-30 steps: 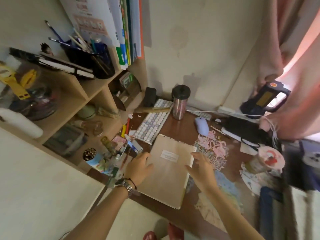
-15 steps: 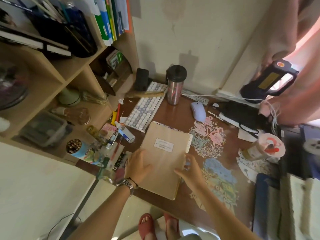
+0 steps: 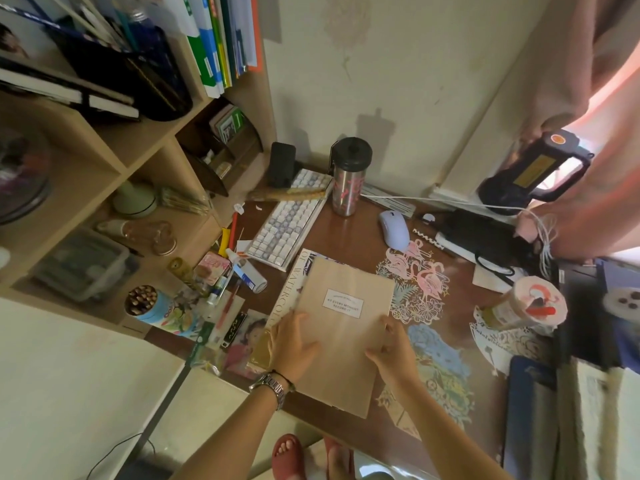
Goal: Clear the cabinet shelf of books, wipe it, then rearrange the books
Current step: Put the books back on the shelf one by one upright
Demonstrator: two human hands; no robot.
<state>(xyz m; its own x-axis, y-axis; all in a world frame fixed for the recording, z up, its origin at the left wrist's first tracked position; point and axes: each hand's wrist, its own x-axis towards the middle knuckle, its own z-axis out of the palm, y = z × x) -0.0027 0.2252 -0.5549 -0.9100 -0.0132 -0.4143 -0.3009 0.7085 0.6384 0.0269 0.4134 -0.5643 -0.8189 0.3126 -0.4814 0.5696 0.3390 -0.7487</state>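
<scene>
left hand (image 3: pixel 292 344) lies flat, fingers spread, on brown notebook (image 3: pixel 341 327) | right hand (image 3: pixel 393 349) grips its right edge, thumb on top | notebook lies on watercolor book (image 3: pixel 289 289), mostly hidden, on desk (image 3: pixel 360 237) | cup (image 3: pixel 147 303) holds pencils | shelf books (image 3: pixel 221 39) cut off at top

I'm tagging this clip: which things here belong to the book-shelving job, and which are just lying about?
Job: brown notebook, watercolor book beneath it, left hand, right hand, upright books on the shelf.
Lying about: keyboard, mouse, tumbler, torch.
</scene>
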